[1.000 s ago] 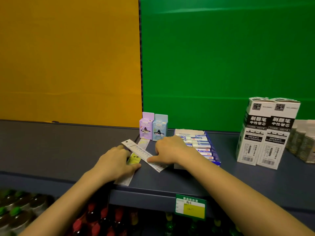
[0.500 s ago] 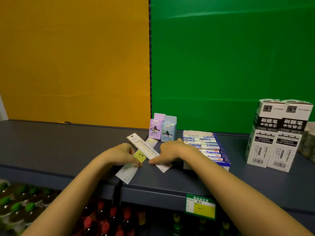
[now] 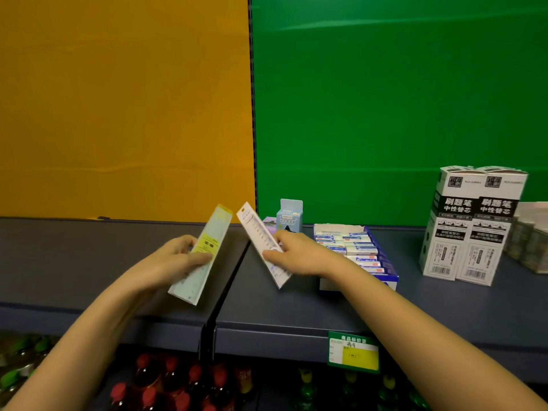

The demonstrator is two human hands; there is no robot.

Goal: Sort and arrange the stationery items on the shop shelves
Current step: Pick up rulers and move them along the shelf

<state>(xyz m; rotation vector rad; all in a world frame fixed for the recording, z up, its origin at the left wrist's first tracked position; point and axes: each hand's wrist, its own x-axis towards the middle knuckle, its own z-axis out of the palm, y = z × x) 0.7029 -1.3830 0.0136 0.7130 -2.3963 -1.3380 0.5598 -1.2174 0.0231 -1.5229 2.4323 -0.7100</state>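
A dark grey shelf point(image 3: 89, 262) is running across in front of me, split by a divider, and behind it an orange back panel point(image 3: 124, 108) is standing on the left and a green one point(image 3: 400, 108) on the right. A green and yellow price tag point(image 3: 353, 351) is hanging on the shelf's front edge, and red-capped bottles point(image 3: 166, 387) are sitting on the level underneath.

The person is holding two packaged rulers up off the shelf, one in each hand. The left hand point(image 3: 175, 259) is gripping the pale green ruler pack point(image 3: 204, 256) with a yellow label, thumb pressing on the front near the label and fingers curling behind it; the pack is tilting up and to the right. The right hand point(image 3: 299, 256) is pinching the white ruler pack point(image 3: 262, 247) about its middle, thumb along the front edge, and this pack is leaning up and to the left. The two packs are standing apart, over the divider.

Just behind the right hand one small blue box point(image 3: 290, 216) is standing upright, with a purple one beside it mostly hidden. To the right an open blue tray of erasers point(image 3: 358, 253) is lying on the shelf; I cannot count them. Further right two tall white refill boxes point(image 3: 471, 226) are standing touching.
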